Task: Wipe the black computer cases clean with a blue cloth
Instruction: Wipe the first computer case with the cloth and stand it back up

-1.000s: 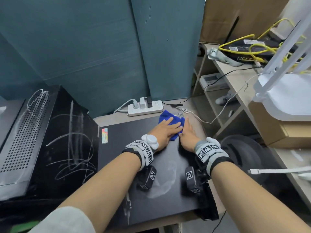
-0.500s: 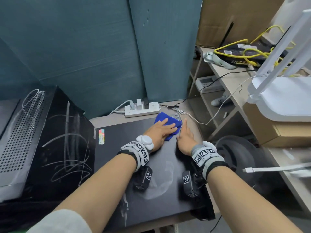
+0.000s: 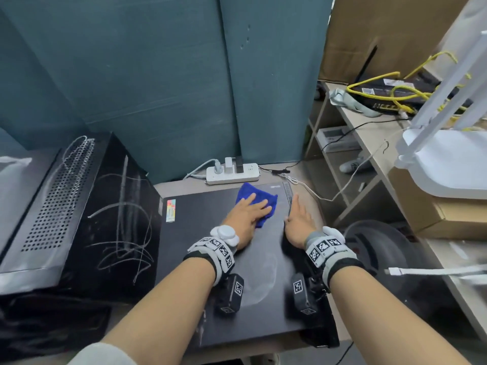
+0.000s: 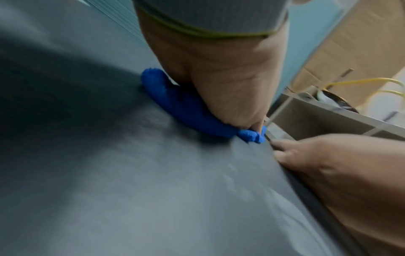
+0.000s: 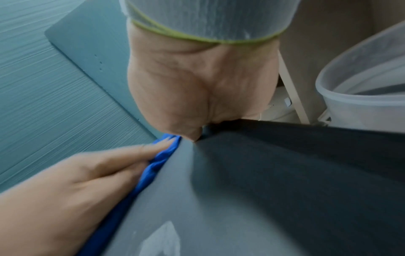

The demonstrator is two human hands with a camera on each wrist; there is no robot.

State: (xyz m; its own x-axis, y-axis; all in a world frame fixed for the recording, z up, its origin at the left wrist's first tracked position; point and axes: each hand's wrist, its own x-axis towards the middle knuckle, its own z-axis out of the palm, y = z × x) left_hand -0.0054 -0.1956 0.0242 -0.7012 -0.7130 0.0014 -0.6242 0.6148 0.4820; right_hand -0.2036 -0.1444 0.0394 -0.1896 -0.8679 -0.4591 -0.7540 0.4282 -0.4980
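Note:
A flat black computer case (image 3: 210, 259) lies on the table, with a white smudge (image 3: 263, 283) near its front. My left hand (image 3: 251, 210) presses flat, fingers straight, on a crumpled blue cloth (image 3: 246, 192) at the case's far right part. The left wrist view shows the cloth (image 4: 188, 110) squashed under my palm (image 4: 219, 78). My right hand (image 3: 297, 216) rests open along the case's right edge, a little apart from the cloth. In the right wrist view the cloth (image 5: 157, 161) lies under my left hand's fingers (image 5: 122, 155). A second black case (image 3: 118, 212), scribbled with white lines, stands to the left.
A white power strip (image 3: 232, 173) with plugs lies just behind the case, against the teal wall panels. Cables run right to a shelf unit (image 3: 369, 143) holding yellow cables (image 3: 382, 83). A white router (image 3: 448, 164) and a cardboard box (image 3: 453, 217) stand at the right.
My left hand has slid the blue cloth a little to the left, opening a gap to my right hand, which keeps its place on the case's right edge.

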